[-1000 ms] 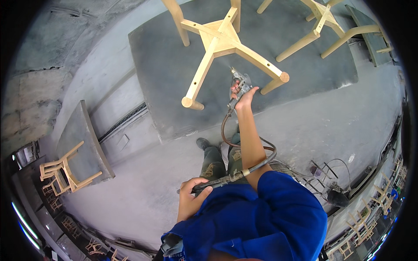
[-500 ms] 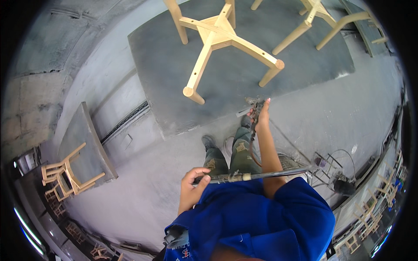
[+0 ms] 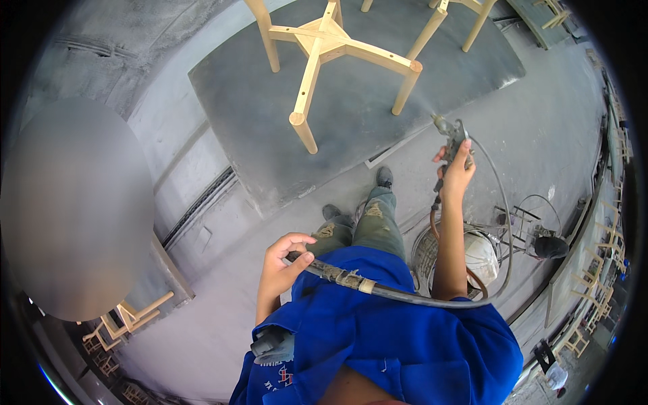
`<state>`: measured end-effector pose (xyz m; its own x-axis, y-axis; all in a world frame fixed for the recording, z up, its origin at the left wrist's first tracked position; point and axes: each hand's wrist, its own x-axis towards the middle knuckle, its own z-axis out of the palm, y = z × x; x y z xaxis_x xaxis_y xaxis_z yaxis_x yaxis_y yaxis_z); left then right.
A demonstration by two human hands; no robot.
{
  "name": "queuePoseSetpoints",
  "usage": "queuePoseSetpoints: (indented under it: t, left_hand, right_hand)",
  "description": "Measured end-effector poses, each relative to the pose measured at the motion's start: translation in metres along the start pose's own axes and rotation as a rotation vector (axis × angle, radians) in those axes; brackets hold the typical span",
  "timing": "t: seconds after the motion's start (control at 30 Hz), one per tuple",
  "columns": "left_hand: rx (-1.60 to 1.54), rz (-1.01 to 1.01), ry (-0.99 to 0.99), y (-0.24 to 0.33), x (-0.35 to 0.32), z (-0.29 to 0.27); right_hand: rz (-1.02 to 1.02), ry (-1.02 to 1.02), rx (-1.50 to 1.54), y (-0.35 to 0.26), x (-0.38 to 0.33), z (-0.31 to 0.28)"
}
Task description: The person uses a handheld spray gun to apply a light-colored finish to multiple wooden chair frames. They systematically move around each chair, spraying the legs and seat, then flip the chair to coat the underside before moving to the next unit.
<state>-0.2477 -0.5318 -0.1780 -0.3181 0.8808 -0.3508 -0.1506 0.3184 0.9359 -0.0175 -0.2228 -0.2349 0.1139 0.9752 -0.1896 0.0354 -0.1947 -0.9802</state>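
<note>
My right hand (image 3: 457, 177) is closed around a spray gun (image 3: 451, 135), its nozzle towards the wooden frame and a faint mist in front of it. From the gun, a brown hose hangs down and a grey hose loops round to my waist. At my left, my left hand (image 3: 283, 264) grips the tape-wrapped part of the hose (image 3: 351, 279) between thumb and fingers. Ahead stands a pale wooden stool frame (image 3: 322, 42) with crossed bars and round legs, apart from both hands. It rests on a dark grey platform (image 3: 256, 128).
More wooden frames (image 3: 426, 30) stand at the far right of the platform and along the right (image 3: 599, 270). A pail (image 3: 480, 256) stands beside my right forearm, with a thin metal stand (image 3: 523, 223) beyond it. A blurred patch covers the left side, above another wooden frame (image 3: 128, 317).
My right hand has lifted the spray gun up and to the right, and mist now shows at its nozzle. My left hand has shifted slightly left and up with the hose. The view has shifted.
</note>
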Motion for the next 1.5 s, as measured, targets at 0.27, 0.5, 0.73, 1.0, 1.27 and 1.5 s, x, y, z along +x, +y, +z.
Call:
queuePoseSetpoints:
  t: [0.27,0.5,0.73,1.0,1.27,1.5]
  left_hand:
    - [0.094,-0.113,-0.111,-0.005,0.001,-0.002]
    - [0.226,-0.124,-0.100,-0.011,-0.006,0.008]
    - [0.194,-0.180,0.026,-0.022,-0.026,-0.005]
    - [0.042,-0.107,0.010,-0.032,-0.027,-0.019]
    - [-0.183,0.063,0.036,-0.015,-0.024,-0.021]
    - [-0.287,0.289,0.160,-0.029,-0.018,-0.038]
  right_hand:
    - [0.462,-0.284,0.241,0.051,-0.053,-0.020]
    - [0.802,-0.342,0.355,0.198,-0.039,0.051]
    - [0.983,-0.007,0.317,0.293,-0.026,0.050]
    - [0.690,-0.117,-0.027,0.217,-0.050,0.020]
    - [0.145,-0.532,-0.176,0.000,-0.042,0.053]
    - [-1.024,-0.555,-0.561,-0.169,-0.008,0.142]
